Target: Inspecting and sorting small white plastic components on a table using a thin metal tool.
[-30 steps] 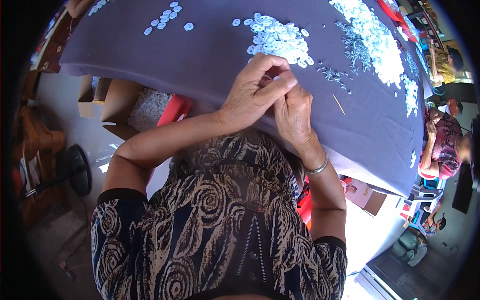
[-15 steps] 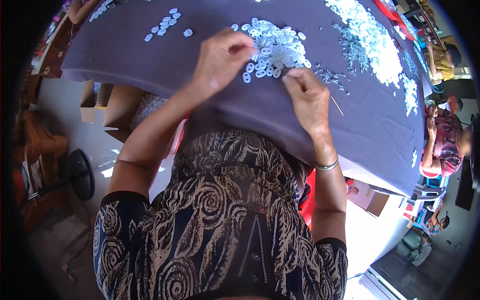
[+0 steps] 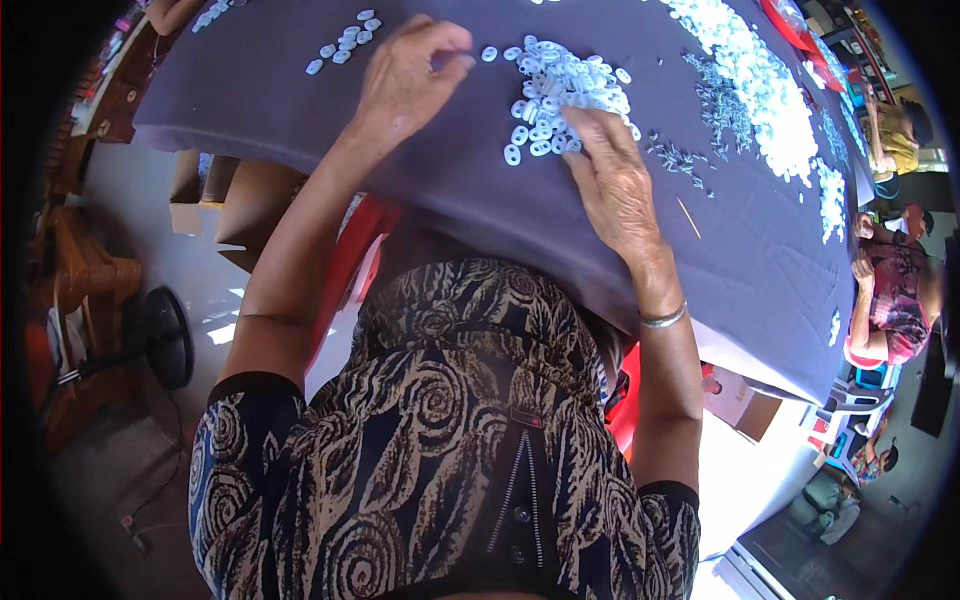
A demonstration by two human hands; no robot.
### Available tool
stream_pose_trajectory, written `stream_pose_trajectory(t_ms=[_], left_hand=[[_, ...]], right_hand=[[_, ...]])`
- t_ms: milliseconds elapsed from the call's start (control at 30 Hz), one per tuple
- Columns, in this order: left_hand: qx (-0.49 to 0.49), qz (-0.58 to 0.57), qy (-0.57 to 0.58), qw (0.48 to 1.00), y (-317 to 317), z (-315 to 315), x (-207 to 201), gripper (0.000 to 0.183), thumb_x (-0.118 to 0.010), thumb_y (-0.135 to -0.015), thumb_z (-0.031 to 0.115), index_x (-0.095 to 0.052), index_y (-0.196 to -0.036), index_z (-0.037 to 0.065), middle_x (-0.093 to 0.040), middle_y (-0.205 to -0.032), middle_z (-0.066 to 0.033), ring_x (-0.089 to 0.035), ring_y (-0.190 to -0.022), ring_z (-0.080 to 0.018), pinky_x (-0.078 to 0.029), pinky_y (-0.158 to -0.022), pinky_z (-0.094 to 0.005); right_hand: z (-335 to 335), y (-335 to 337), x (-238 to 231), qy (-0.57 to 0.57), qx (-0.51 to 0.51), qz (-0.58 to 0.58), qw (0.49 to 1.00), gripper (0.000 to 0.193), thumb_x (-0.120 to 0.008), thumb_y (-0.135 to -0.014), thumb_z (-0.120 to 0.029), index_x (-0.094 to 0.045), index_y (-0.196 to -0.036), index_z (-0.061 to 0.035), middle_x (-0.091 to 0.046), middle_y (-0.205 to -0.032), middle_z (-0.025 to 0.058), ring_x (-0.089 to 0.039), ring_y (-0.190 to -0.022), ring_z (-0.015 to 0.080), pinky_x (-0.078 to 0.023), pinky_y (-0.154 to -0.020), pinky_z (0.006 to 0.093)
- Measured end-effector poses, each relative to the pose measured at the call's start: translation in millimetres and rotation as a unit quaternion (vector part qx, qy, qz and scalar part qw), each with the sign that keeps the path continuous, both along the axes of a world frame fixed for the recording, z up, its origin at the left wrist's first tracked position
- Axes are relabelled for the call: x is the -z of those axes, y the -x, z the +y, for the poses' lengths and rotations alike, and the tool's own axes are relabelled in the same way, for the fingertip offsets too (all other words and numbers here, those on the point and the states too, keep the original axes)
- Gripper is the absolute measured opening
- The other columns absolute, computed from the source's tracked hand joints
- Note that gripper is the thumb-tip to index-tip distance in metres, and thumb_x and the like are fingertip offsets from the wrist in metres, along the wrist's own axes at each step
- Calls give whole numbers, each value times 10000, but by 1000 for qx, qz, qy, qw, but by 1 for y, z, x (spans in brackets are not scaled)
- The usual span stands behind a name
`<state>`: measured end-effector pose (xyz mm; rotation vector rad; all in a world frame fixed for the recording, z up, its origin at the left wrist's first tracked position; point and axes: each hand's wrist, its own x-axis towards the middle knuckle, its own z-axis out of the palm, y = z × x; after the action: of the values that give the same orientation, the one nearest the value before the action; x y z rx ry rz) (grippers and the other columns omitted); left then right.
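Small white oval plastic pieces with two holes lie in a pile (image 3: pixel 570 75) on the dark cloth-covered table (image 3: pixel 470 190). My right hand (image 3: pixel 615 185) rests at the near right side of this pile. Its fingers reach down onto the pieces, with the thumb apart from them, and a silvery bangle is on the wrist. My left hand (image 3: pixel 410 85) is raised over the table to the left of the pile. Its thumb and forefinger curl toward each other in a pinch; whatever is between them is too small to name. Beyond it lies a small group of the same pieces (image 3: pixel 347 43).
Right of the pile are scattered small dark metal parts (image 3: pixel 720 105) and a large heap of white pieces (image 3: pixel 750 80). A thin yellowish stick (image 3: pixel 690 217) lies near my right hand. Open cardboard boxes (image 3: pixel 255 205) stand below the left edge. Other people (image 3: pixel 890 290) sit at the far right.
My left hand has moved from the pile's edge to the left and away. My right hand has gone from a pinch beside the pile to fingers spread onto it. The view has shifted slightly.
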<state>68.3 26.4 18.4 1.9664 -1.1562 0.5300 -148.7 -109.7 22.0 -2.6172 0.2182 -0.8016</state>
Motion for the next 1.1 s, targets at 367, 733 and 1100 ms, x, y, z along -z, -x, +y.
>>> stream_pose_trajectory(t_ms=[367, 733, 1100], left_hand=[[287, 146, -154, 934, 61, -6, 4, 379, -670, -745, 51, -541, -1102, 48, -587, -870, -92, -604, -736, -220, -496, -672, -335], [248, 92, -61, 963, 71, -17, 19, 283, -575, -774, -31, -557, -1042, 60, -555, -893, -95, -614, -730, -230, -493, -676, -331], [276, 178, -23, 944, 72, -18, 16, 215, -586, -765, -5, -589, -975, 44, -594, -898, -108, -624, -768, -261, -501, -674, -345]], right_hand=[[-19, 13, 7, -1, 23, 3, 1000, 222, -597, -767, 30, -617, -979, -34, -581, -1069, 114, -589, -930, 293, -479, -803, 357], [-32, 31, -2, -72, 101, 36, 992, 247, -609, -730, 36, -620, -967, -30, -579, -1057, 89, -592, -707, 157, -490, -625, 292], [-26, 6, 6, 33, 86, 30, 995, 170, -671, -766, -91, -619, -913, -25, -585, -898, 117, -567, -826, 315, -470, -732, 378]])
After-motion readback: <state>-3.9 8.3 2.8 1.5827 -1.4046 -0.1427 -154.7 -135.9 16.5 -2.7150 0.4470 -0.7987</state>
